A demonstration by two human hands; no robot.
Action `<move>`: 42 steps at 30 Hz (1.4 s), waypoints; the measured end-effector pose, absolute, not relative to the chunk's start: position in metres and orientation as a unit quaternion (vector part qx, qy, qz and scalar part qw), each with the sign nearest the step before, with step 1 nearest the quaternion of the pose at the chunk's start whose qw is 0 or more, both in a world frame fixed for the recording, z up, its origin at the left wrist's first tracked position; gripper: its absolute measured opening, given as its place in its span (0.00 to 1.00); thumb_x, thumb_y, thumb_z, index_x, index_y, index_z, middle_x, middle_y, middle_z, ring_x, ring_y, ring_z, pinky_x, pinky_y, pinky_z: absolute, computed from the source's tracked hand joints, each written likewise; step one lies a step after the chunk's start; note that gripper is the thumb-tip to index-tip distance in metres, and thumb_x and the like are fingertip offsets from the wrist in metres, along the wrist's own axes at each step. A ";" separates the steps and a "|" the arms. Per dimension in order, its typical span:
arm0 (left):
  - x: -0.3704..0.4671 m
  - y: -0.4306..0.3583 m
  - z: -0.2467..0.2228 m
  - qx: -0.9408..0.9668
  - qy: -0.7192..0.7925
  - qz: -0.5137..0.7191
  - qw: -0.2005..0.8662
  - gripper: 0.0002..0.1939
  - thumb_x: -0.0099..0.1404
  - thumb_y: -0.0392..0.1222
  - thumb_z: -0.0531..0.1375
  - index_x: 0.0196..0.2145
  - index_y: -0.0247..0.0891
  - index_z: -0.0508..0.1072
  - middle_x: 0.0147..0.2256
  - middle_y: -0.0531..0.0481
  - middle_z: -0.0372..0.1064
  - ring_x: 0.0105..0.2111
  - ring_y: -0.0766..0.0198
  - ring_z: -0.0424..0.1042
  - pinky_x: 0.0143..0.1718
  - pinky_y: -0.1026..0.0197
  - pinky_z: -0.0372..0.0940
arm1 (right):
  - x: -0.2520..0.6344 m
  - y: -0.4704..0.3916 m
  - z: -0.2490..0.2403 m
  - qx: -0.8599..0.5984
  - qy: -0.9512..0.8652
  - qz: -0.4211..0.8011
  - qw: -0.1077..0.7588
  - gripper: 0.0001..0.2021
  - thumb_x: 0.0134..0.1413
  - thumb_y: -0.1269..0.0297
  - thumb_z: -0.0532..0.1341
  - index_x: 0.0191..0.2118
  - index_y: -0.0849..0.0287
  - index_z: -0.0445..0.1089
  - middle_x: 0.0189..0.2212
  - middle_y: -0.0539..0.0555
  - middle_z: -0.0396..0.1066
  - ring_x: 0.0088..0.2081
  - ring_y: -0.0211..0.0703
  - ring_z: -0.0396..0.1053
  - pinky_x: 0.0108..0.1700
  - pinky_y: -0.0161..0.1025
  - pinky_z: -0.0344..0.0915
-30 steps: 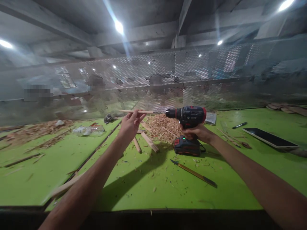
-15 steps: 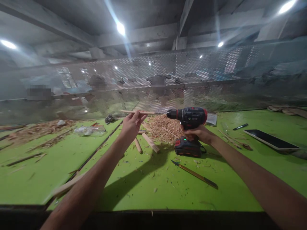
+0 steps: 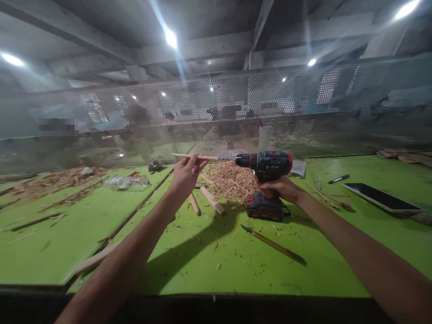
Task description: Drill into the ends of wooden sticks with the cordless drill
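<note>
L hand [image 3: 185,174] pinching thin stick [image 3: 202,157] btwn thumb & fingers, held approx. level above green table [image 3: 209,265], left of drill [image 3: 272,165]. R hand [image 3: 280,186] wrapped round drill's handle; bit [image 3: 227,159] pointing left at stick's right end, can't tell if it's in. Shavings [image 3: 232,180] behind, far side; knife [image 3: 273,244] on near side; tablet [image 3: 381,196] at right w/ pen [image 3: 338,178] close by.

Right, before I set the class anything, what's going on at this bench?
A person's right hand grips a cordless drill, its bit pointing left at a thin wooden stick pinched in the left hand. Whether the bit has entered the wood is too small to tell. Wood shavings and a craft knife lie on the green table.
</note>
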State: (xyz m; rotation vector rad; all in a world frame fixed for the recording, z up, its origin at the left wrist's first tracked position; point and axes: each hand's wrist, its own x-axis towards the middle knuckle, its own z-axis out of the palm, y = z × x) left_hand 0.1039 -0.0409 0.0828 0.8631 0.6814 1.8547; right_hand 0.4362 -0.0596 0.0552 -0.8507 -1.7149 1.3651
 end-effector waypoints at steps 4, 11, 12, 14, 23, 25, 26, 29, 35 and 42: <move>0.104 -0.041 0.082 0.353 0.276 0.760 0.470 0.09 0.80 0.32 0.70 0.37 0.33 0.80 0.37 0.43 0.84 0.49 0.57 0.89 0.70 0.48 0.80 | 0.436 -0.059 0.055 -0.333 -0.677 0.532 0.384 0.21 0.51 0.52 0.80 0.44 0.55 0.76 0.23 0.44 0.64 0.27 0.42 0.58 0.33 0.44 0.55; 0.103 -0.044 0.084 0.358 0.278 0.755 0.474 0.08 0.81 0.31 0.68 0.39 0.33 0.81 0.39 0.43 0.85 0.48 0.59 0.89 0.69 0.49 0.80 | 0.436 -0.060 0.057 -0.338 -0.678 0.531 0.379 0.22 0.49 0.53 0.80 0.44 0.56 0.76 0.22 0.44 0.64 0.26 0.41 0.58 0.33 0.44 0.55; 0.103 -0.043 0.084 0.359 0.276 0.756 0.472 0.09 0.81 0.31 0.68 0.39 0.33 0.80 0.38 0.43 0.85 0.47 0.60 0.89 0.69 0.49 0.80 | 0.436 -0.059 0.056 -0.337 -0.677 0.532 0.381 0.22 0.49 0.52 0.80 0.44 0.56 0.76 0.23 0.44 0.64 0.27 0.41 0.58 0.33 0.44 0.55; 0.103 -0.042 0.084 0.364 0.273 0.757 0.470 0.10 0.81 0.31 0.68 0.38 0.33 0.80 0.37 0.44 0.84 0.45 0.60 0.89 0.69 0.48 0.81 | 0.436 -0.059 0.055 -0.334 -0.676 0.532 0.385 0.22 0.49 0.52 0.80 0.44 0.56 0.76 0.23 0.44 0.64 0.27 0.41 0.58 0.33 0.44 0.55; 0.101 -0.037 0.082 0.368 0.274 0.756 0.466 0.11 0.80 0.33 0.70 0.36 0.34 0.79 0.35 0.45 0.84 0.47 0.58 0.90 0.69 0.48 0.80 | 0.436 -0.060 0.056 -0.343 -0.672 0.528 0.390 0.20 0.50 0.54 0.80 0.44 0.56 0.78 0.23 0.45 0.66 0.27 0.41 0.57 0.33 0.44 0.56; 0.101 -0.037 0.082 0.367 0.272 0.758 0.466 0.10 0.79 0.33 0.71 0.36 0.35 0.80 0.35 0.45 0.83 0.47 0.57 0.90 0.69 0.48 0.80 | 0.436 -0.061 0.057 -0.343 -0.674 0.527 0.388 0.19 0.50 0.54 0.79 0.44 0.55 0.78 0.23 0.45 0.66 0.27 0.41 0.57 0.33 0.44 0.56; 0.101 -0.038 0.082 0.366 0.272 0.759 0.466 0.11 0.79 0.33 0.71 0.36 0.35 0.80 0.35 0.45 0.83 0.47 0.58 0.90 0.69 0.48 0.80 | 0.436 -0.061 0.057 -0.342 -0.674 0.528 0.388 0.19 0.50 0.55 0.79 0.43 0.55 0.78 0.23 0.45 0.66 0.27 0.41 0.57 0.33 0.44 0.56; 0.101 -0.040 0.083 0.370 0.267 0.759 0.465 0.12 0.80 0.31 0.68 0.35 0.33 0.80 0.35 0.45 0.83 0.42 0.62 0.88 0.68 0.50 0.81 | 0.435 -0.061 0.056 -0.336 -0.671 0.531 0.392 0.19 0.49 0.55 0.80 0.43 0.55 0.78 0.23 0.46 0.66 0.27 0.41 0.57 0.33 0.44 0.56; 0.102 -0.042 0.084 0.370 0.271 0.756 0.467 0.11 0.80 0.32 0.70 0.35 0.34 0.80 0.34 0.47 0.83 0.41 0.62 0.88 0.67 0.51 0.82 | 0.434 -0.060 0.056 -0.337 -0.673 0.530 0.390 0.20 0.48 0.53 0.80 0.42 0.56 0.78 0.21 0.45 0.65 0.26 0.41 0.58 0.32 0.43 0.53; 0.102 -0.041 0.082 0.363 0.282 0.756 0.466 0.09 0.78 0.33 0.72 0.37 0.34 0.80 0.37 0.44 0.84 0.49 0.56 0.89 0.69 0.47 0.81 | 0.434 -0.060 0.056 -0.341 -0.668 0.533 0.391 0.20 0.49 0.55 0.80 0.42 0.55 0.75 0.21 0.44 0.65 0.26 0.41 0.58 0.32 0.44 0.53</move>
